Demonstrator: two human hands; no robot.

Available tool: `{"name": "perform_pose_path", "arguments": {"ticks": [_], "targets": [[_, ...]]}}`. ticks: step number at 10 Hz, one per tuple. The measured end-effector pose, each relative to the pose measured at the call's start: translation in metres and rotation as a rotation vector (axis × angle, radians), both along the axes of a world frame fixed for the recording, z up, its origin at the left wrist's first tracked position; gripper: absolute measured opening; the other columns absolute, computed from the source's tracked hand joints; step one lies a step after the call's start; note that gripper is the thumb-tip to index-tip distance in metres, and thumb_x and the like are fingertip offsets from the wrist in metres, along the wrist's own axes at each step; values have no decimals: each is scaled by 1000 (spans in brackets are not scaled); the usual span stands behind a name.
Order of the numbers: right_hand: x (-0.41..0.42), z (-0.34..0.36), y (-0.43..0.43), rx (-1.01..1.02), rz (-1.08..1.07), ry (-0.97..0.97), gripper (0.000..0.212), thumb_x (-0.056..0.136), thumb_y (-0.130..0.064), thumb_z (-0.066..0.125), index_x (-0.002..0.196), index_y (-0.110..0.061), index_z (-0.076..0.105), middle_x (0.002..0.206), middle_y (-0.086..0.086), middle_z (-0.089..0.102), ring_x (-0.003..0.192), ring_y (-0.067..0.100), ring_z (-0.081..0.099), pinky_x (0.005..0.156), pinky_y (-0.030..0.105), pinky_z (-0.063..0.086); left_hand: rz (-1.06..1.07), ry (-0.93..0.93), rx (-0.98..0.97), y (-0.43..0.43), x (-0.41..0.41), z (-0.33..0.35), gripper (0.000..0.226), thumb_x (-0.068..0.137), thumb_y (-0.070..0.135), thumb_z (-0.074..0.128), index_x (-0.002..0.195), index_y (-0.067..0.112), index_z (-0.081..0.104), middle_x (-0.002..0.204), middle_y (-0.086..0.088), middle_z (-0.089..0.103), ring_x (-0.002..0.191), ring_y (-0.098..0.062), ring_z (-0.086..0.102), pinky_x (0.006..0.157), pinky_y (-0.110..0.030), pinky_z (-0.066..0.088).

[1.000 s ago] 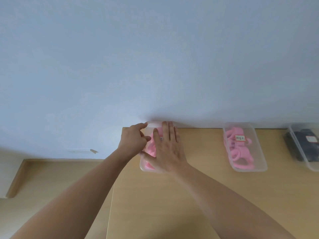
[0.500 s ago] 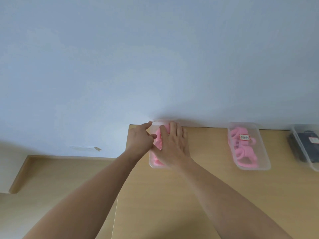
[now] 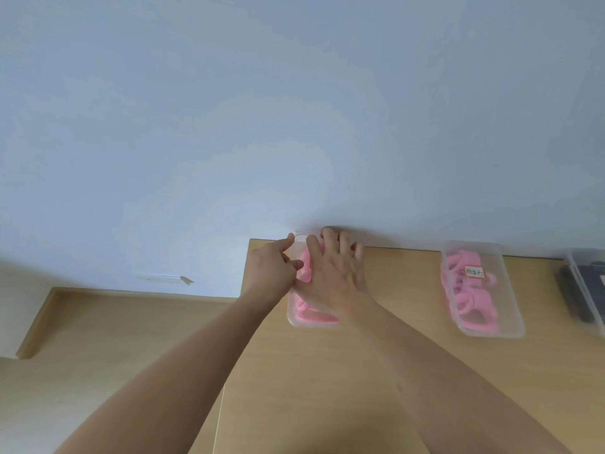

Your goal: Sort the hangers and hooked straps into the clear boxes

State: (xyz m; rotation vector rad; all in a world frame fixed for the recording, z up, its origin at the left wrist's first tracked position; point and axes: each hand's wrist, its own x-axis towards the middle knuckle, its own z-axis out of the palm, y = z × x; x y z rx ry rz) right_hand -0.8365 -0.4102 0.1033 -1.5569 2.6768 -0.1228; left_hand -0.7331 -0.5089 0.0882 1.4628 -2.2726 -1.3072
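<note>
A clear box [image 3: 296, 319] holding pink hangers [image 3: 302, 311] stands at the table's far left corner against the wall. My right hand [image 3: 334, 280] lies flat over the box with straight fingers, pressing down on the pink hangers and hiding most of them. My left hand [image 3: 273, 267] holds the box's left rim, forefinger stretched along the far corner and thumb at the side. A second clear box [image 3: 510, 329] further right holds more pink hangers [image 3: 471, 303] and bears a red-edged label [image 3: 474, 272].
A third clear box [image 3: 586, 290] with dark items sits at the right edge, cut off by the frame. The wooden table [image 3: 327, 388] ends at its left edge beside the first box. The blue wall runs right behind the boxes. Lower wooden floor lies to the left.
The view shifted slightly left, so the boxes appear further right. Both hands stayed on the left box; my right hand's fingers reached a little further toward the wall.
</note>
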Motion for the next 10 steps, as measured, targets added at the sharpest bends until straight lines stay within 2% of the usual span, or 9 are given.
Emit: {"name": "perform_pose_path", "arguments": {"ticks": [1,2,3,4,5,6,8,9,10], "targets": [[3,7,6,48,4,-9,79,75,-85,26,117,-21,49,134,4,42,111,32,40,86,45,32,12,3,2,0,-1,1,61,89,12,71,146,28,58,54,24,62,64,12,60,57,-19,44],[28,0,38,17,-10,-130,97,81,-89,22,145,-19,40,155,9,32,143,36,25,113,52,23,32,20,8,-1,-2,1,60,87,17,76,143,32,60,59,12,68,69,1,67,61,-20,47],[53,-15,68,35,23,-150,95,90,-82,20,160,-18,20,168,16,10,155,37,-2,122,59,2,56,30,2,-1,-3,-2,57,84,21,79,138,29,62,65,11,71,74,-6,70,63,-22,48],[52,-20,70,118,65,-67,86,94,-68,33,161,-17,14,168,20,6,155,42,0,121,64,9,83,30,39,-4,-2,-6,43,82,29,80,121,23,63,80,5,74,73,-12,73,70,-31,56],[50,-20,67,159,49,-85,93,92,-81,7,162,-21,5,169,15,-4,155,37,-13,122,61,-1,84,31,61,-8,-1,-9,29,77,37,81,98,32,61,98,-2,73,66,-16,74,75,-40,62],[51,-20,65,175,30,-99,93,87,-81,-12,162,-26,-3,169,9,-15,152,29,-26,121,57,-13,65,31,35,-9,-1,-11,28,75,39,80,95,32,61,98,-1,73,64,-16,74,72,-40,63],[50,-14,63,195,8,-154,92,85,-82,-7,161,-31,0,169,5,-17,152,24,-28,122,53,-15,68,30,6,-2,0,-1,32,81,41,78,106,25,65,93,4,70,75,-15,70,71,-37,60],[53,-2,62,232,-12,-174,89,88,-82,6,161,-32,-4,169,3,-19,153,25,-24,124,53,-11,35,-4,-84,9,5,8,44,91,43,72,128,19,64,91,10,54,74,-8,56,62,-26,40],[59,15,62,175,-69,-137,83,95,-75,24,160,-26,9,169,9,-4,156,33,-3,124,53,3,-2,13,-200,24,15,33,46,97,42,65,136,18,60,119,-4,65,103,-21,60,77,-29,36]]}}
